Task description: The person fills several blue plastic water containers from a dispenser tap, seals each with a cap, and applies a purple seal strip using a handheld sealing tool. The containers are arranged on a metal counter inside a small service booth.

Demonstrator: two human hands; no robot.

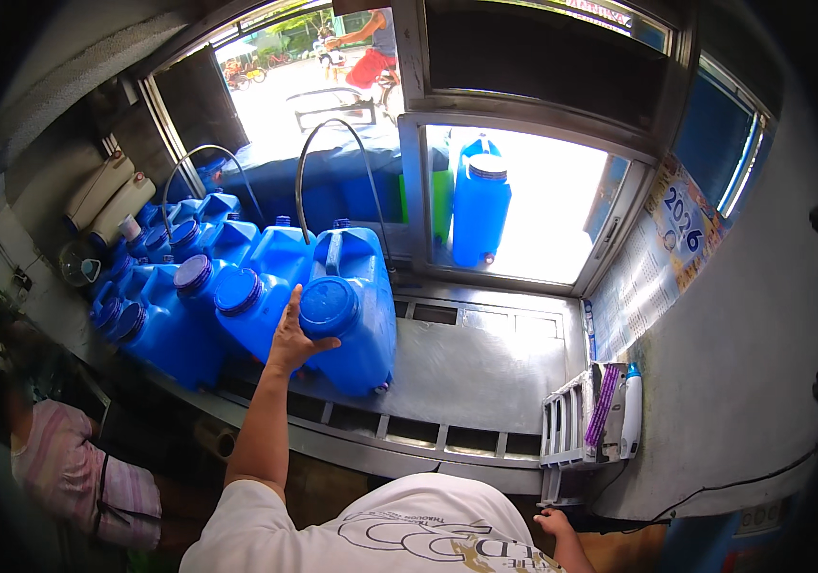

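Note:
My left hand (299, 342) reaches forward to the front blue water jug (367, 325). Its thumb and fingers spread around the near edge of the jug's round blue screw cap (329, 304). This jug stands upright on the metal counter (466, 372), its handle toward the window. Close against its left side is another blue jug (270, 310) with a similar cap. My right hand (552, 521) is low at the right, beside the foot of a small metal rack (569, 420). Its fingers are curled, and what they hold, if anything, cannot be made out.
Several more blue jugs (175, 325) crowd the counter's left side. Two curved metal hoops (306, 181) rise behind them. Outside the glass stands another blue jug (481, 205). A white-and-blue handheld device (631, 411) hangs by the rack. At lower left is a person in pink clothing (65, 458).

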